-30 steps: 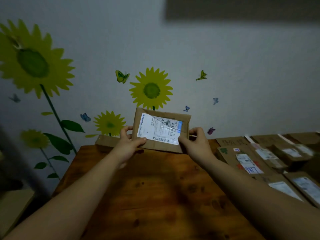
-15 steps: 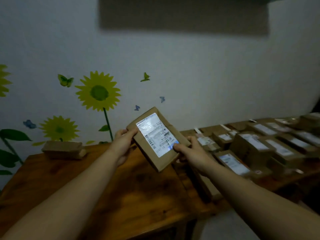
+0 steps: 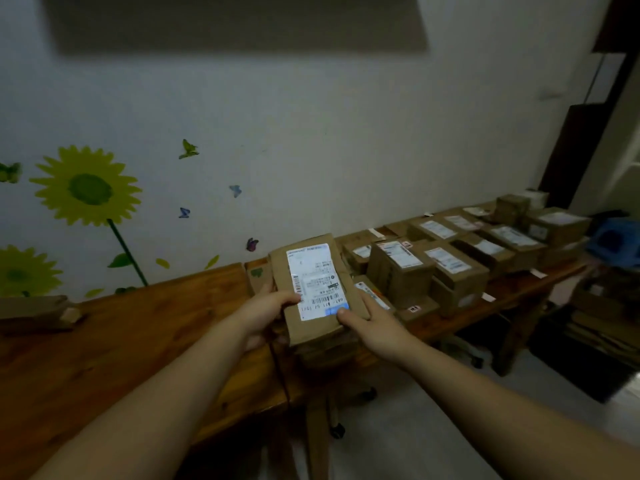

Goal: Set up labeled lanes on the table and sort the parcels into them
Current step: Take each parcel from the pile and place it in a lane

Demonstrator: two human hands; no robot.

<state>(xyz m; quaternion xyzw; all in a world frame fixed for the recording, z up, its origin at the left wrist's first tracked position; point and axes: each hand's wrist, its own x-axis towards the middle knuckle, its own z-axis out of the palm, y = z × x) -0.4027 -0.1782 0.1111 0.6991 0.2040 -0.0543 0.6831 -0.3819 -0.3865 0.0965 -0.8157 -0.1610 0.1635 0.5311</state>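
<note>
Brown cardboard first: at far left a small box (image 3: pixel 33 311) lies on the wooden desk (image 3: pixel 145 341) close to the wall. Moving right, the left hand (image 3: pixel 265 315) grips the parcel (image 3: pixel 317 289) by its left edge, thumb on the white label (image 3: pixel 311 265), fingers curled behind. The parcel is held up off the desk, label toward the camera, just in front of the crowded boxes. The right hand (image 3: pixel 375 327) pinches its lower right corner, thumb on the label. Further right, many labelled boxes (image 3: pixel 453 268) sit packed together. I judge the parcel light and stiff, its label slicker than the card, so the bare long edges give the best hold
</note>
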